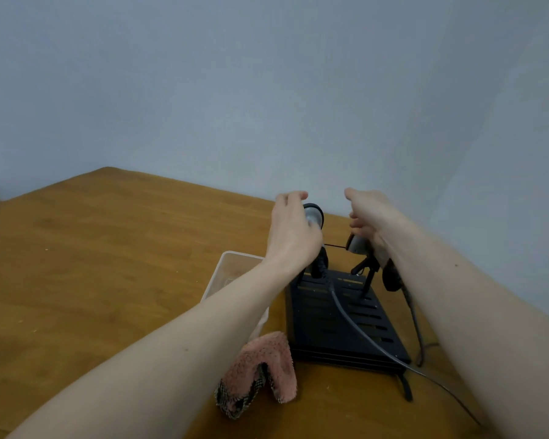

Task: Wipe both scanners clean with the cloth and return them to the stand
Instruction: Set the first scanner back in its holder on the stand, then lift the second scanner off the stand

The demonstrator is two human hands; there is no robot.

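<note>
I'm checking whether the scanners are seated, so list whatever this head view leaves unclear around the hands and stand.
- Left scanner: the left hand covers most of it, so its seating is hidden.
- Right scanner: the right hand and forearm hide its body; contact with the stand is unclear.
- Both hands' grip: fingers face away from the camera.
- Clear bin: the left forearm covers its near part.
- Cables: run out at the bottom right edge.

the bench (108, 264) is smooth, satin-finished wood. the stand (339, 324) looks like matt black slotted metal. the cloth (260, 365) is fuzzy pink terry with a woven checked backing. the tray (225, 270) is clear, faintly cloudy plastic. the scanners (314, 215) show smooth grey-and-black plastic.
</note>
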